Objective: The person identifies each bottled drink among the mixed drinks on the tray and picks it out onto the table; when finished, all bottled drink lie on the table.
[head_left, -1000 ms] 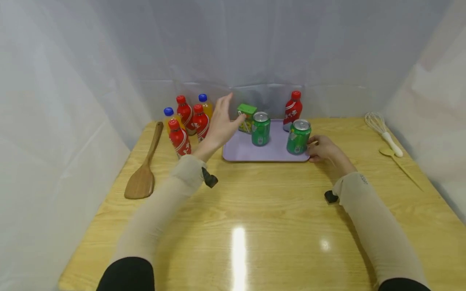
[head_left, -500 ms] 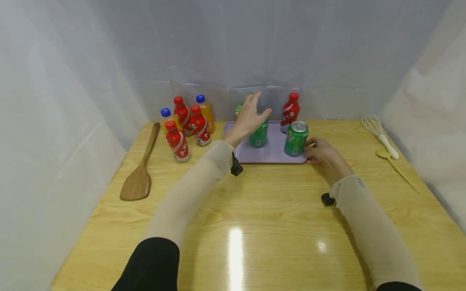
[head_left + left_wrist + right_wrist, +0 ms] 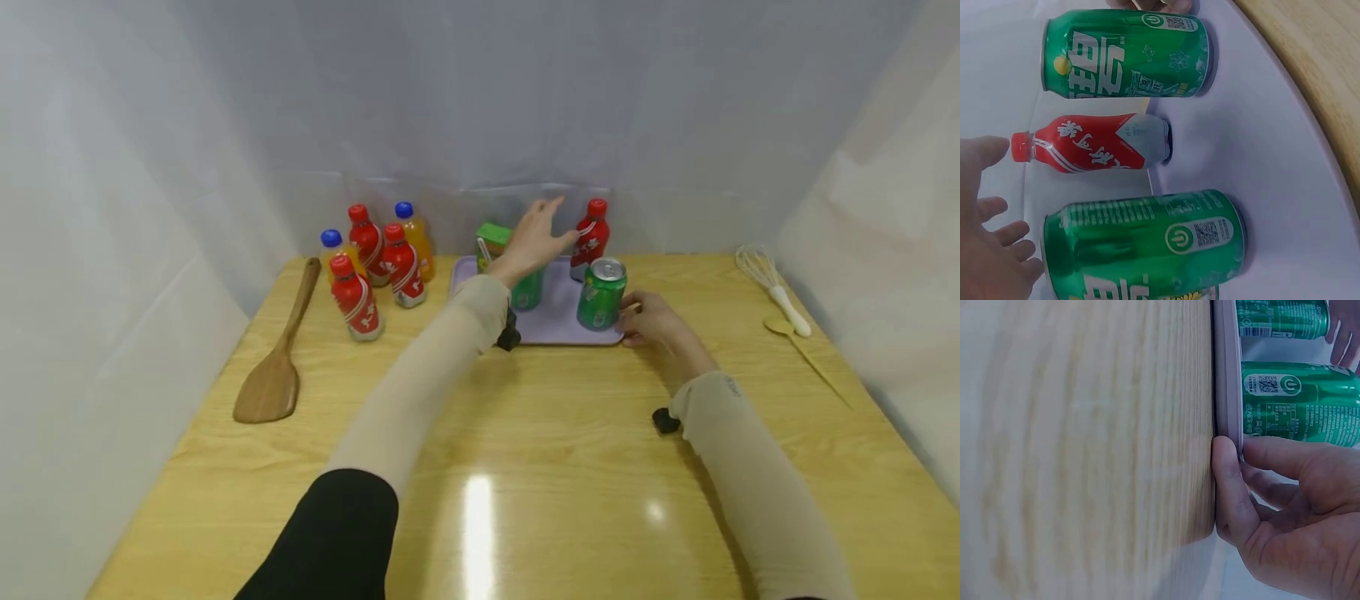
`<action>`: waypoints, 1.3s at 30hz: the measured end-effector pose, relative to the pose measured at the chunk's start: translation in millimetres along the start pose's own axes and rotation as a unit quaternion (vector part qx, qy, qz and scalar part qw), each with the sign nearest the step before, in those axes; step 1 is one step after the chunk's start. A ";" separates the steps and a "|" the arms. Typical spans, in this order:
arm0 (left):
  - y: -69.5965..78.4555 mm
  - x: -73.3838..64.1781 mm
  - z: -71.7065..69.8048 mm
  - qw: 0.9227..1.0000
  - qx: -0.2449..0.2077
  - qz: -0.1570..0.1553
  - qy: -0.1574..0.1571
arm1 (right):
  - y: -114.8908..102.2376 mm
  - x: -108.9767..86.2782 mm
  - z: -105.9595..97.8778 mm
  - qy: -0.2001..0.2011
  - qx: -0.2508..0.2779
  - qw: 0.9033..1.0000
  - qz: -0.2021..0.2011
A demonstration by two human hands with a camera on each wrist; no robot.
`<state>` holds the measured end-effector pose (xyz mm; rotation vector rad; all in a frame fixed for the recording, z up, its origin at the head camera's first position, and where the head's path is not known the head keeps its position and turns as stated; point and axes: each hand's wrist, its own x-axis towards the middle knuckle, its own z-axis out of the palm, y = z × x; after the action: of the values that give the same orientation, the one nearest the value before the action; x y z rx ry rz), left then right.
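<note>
My left hand reaches over the lilac tray, fingers spread and holding nothing. In the left wrist view its thumb is close to the red cap of a cola bottle, which stands upright at the tray's back. Two green soda cans stand on the tray: the right can near its front right corner, the left can partly hidden by my left hand. A green juice carton is behind the left can. My right hand pinches the tray's right corner, thumb and finger at the rim.
Left of the tray stand several bottles: red-labelled cola bottles and blue-capped orange drinks. A wooden spatula lies at the left. A whisk and a yellow spoon lie along the right side. White sheeting surrounds the table.
My left hand has moved right, from beside the cola bottles across the carton and left can to the bottle at the tray's back. My right hand stays at the tray's corner.
</note>
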<state>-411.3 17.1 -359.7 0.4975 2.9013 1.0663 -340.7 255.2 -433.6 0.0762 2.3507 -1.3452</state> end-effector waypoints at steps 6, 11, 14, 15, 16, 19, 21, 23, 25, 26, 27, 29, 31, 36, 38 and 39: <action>11.7 6.9 12.0 0.998 0.052 -0.020 -0.017 | 3.4 -2.1 4.0 -0.002 0.001 1.000 -0.006; 16.5 15.7 24.5 0.992 0.124 -0.035 -0.004 | 0.6 -5.7 6.6 0.001 -0.003 1.000 -0.002; 18.5 21.1 32.1 0.986 0.162 -0.043 0.004 | 1.5 -6.7 5.4 0.004 -0.002 1.000 0.002; 19.5 22.6 34.6 0.983 0.175 -0.046 0.004 | 2.5 -7.0 4.7 0.005 0.000 1.000 0.002; 20.7 23.8 36.9 0.981 0.185 -0.049 0.006 | 3.4 -7.3 4.0 0.006 0.001 1.000 0.002; 24.0 25.8 41.7 0.976 0.210 -0.061 0.002 | 5.8 -8.1 2.6 0.007 0.006 1.000 0.002; 25.2 26.6 44.5 0.973 0.222 -0.067 0.006 | 6.6 -8.6 2.6 0.005 0.008 1.000 0.002; 25.9 26.5 46.8 0.971 0.226 -0.071 0.012 | 6.6 -9.2 3.3 0.002 0.009 1.000 0.001; 25.7 26.1 49.4 0.971 0.228 -0.072 0.021 | 6.5 -9.8 4.0 0.000 0.010 1.000 0.002; 25.7 26.1 50.4 0.971 0.228 -0.071 0.026 | 6.2 -10.2 4.5 0.000 0.010 1.000 0.002; 25.6 26.5 51.4 0.970 0.230 -0.070 0.027 | 5.9 -10.4 4.8 0.000 0.009 1.000 0.002; 25.6 27.5 52.8 0.969 0.235 -0.070 0.031 | 5.0 -10.5 5.2 0.001 0.006 1.000 0.002; 25.7 29.2 53.7 0.968 0.239 -0.070 0.036 | 3.9 -9.7 5.4 0.002 0.006 1.000 0.003; 27.6 31.9 56.2 0.963 0.255 -0.075 0.042 | 2.5 -8.1 5.2 0.003 0.009 1.000 0.006; 27.8 31.7 58.2 0.961 0.263 -0.078 0.042 | 2.8 -7.8 6.3 0.003 0.015 1.000 0.009; 27.8 31.4 59.4 0.960 0.267 -0.080 0.041 | 3.3 -7.6 7.1 0.002 0.017 1.000 0.010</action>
<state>-426.0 83.7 -384.6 0.2149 3.2181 0.2776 -330.6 252.3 -436.4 0.1124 2.3235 -1.3778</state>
